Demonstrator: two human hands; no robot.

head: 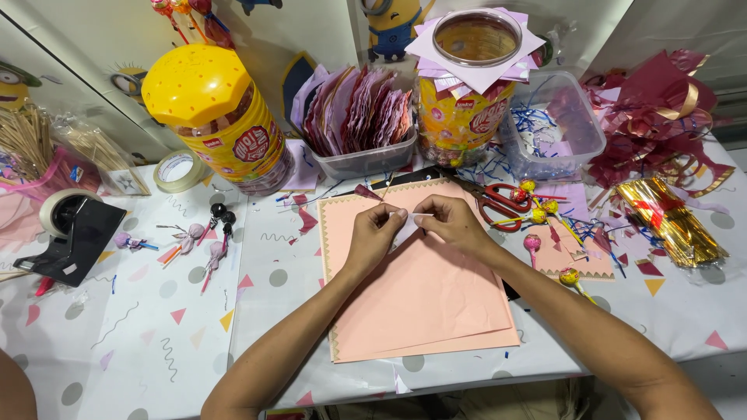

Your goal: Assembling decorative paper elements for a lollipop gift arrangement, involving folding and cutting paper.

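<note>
Patterned cloth, white with small triangles, dots and squiggles, covers the surface (156, 327); the far wall carries cartoon figures.

Both hands meet over the middle of the surface, above a stack of peach paper (424, 299) with a scalloped left edge. Left hand (373, 233) and right hand (451, 224) each pinch a small white slip (406, 227) between thumb and fingertips; a thin white stick (422, 215) runs between the two grips. Both grips are closed on the slip, fingers tight together. The slip is held just above the peach paper, not resting on it as far as can be told.

Handling judgement: the slip looks very light, thin and soft, likely to crease or tear under a hard pull. Edge pinches with fingertips, as now, suit it best. The stick appears stiff but slender, so hold it near the wrapped end.

Surroundings:
- Red scissors (498, 201) just right of the right hand.
- Lollipops (541, 210), yellow and pink, right of the scissors.
- Yellow-lidded jar (222, 117) far left; a second jar (467, 101) far centre, paper squares under its lid.
- Tub (366, 159) of folded pink and maroon papers between the jars.
- Tape dispenser (74, 233) and tape roll (179, 171) at left.
- Gold foil (673, 218) and maroon ribbon scraps (654, 117) at far right.
</note>
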